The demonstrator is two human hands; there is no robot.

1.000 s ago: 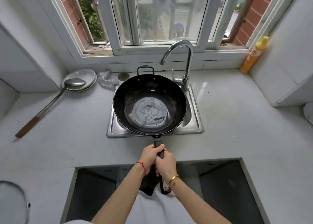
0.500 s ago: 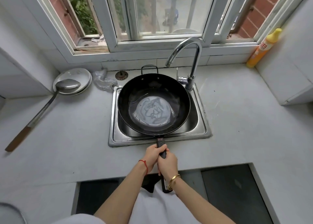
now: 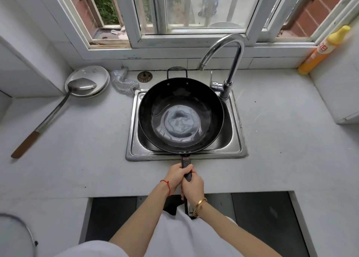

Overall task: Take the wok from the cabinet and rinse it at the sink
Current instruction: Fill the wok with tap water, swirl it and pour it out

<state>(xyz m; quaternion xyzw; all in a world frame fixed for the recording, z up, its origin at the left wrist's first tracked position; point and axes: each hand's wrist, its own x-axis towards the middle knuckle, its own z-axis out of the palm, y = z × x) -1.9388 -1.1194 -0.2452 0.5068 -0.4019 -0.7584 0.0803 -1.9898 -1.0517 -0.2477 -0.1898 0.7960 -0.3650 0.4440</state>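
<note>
Both hands grip the long dark handle of a round black metal wok (image 3: 180, 114), left hand (image 3: 177, 176) just ahead of right hand (image 3: 193, 187), holding it over the stainless steel sink (image 3: 236, 140) set in the grey bench (image 3: 281, 140) (water pools in the wok's bottom). The curved chrome tap (image 3: 226, 62) stands at the far right.

a home kitchen: steel sink (image 3: 238, 128), tap (image 3: 231, 62), ladle (image 3: 58, 109) on grey counter (image 3: 77, 149)
</note>
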